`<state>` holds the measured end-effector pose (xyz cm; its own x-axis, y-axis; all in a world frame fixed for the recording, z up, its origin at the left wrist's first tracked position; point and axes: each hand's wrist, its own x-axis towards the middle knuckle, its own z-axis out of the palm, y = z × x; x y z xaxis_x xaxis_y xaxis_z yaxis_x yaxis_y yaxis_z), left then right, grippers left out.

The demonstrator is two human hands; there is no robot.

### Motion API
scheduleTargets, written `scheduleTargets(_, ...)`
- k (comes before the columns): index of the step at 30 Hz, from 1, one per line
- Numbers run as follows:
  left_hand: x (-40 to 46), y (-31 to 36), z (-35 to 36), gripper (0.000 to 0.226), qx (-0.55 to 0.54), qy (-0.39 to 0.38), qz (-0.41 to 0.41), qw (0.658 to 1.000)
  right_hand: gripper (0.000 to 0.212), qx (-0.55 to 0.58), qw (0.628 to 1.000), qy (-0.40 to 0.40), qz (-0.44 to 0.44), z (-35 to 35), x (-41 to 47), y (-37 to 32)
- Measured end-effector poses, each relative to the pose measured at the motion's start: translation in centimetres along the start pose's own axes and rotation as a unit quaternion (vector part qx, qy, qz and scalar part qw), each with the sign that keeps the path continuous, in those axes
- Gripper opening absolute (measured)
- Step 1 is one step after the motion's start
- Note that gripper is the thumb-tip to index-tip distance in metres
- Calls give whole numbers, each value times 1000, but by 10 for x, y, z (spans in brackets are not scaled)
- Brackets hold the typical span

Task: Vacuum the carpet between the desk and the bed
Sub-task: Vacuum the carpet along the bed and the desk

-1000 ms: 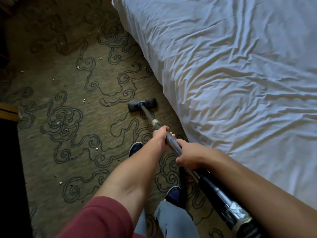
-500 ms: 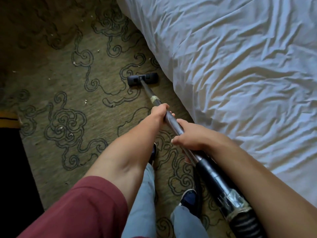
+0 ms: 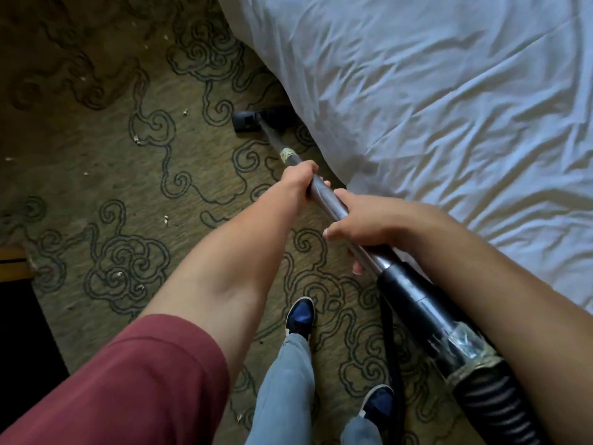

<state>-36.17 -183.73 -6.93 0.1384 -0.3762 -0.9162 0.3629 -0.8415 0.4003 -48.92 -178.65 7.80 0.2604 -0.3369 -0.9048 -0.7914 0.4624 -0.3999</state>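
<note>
Two hands gripped the vacuum wand [image 3: 324, 200] in the head view. The left hand [image 3: 296, 184] was wrapped around the metal tube farther down, just below a band of pale tape; the right hand [image 3: 359, 226] was closed over the tube nearer the body, just above the black cuff where the ribbed hose [image 3: 494, 409] joined. Fingers of both were curled fast around the tube.

No container showed anywhere in the view.

The floor head [image 3: 256, 120] lay on the patterned carpet [image 3: 128, 194], its right end tucked under the hanging edge of the white sheet on the bed [image 3: 449, 123]. Half a second earlier it had sat clear of the sheet, just beside it; a full second earlier it had been nearer the feet (the camera had also shifted, so only its closeness to the bed is certain). Both hands kept their places on the tube.

Counted: one wand, one floor head, one hose, two dark blue shoes [image 3: 300, 316], one red sleeve [image 3: 134, 380] on the left arm, and roughly eight pale crumbs [image 3: 138, 140] scattered on the carpet left of the wand. A wooden corner [image 3: 14, 263] showed at the left edge.
</note>
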Motion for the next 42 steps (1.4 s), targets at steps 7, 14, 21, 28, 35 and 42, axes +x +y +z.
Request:
scheduleTargets(7,-1,-4,-4,18,-6,-11,-13,1000,68,-6,1000,3,22,9,-2,-3)
scheduleTargets(14,-39,-38,-11,25,0,-20,-30,999,71,-69,998,-1,4,30,-32,16)
scheduleTargets(21,-97,-133,6,35,-13,-5,-57,998,76,-229,973,-3,-4,60,-104,86)
scheduleTargets(28,-172,-221,14,35,-23,-3,-85,996,77,-250,968,-21,8,100,-171,156)
scheduleTargets(35,-194,-264,5,35,-56,7,-75,996,73,-262,965,-29,-14,121,-192,182)
scheduleTargets(42,-165,-254,-21,27,-122,21,-57,991,70,-260,965,-41,-20,130,-156,159)
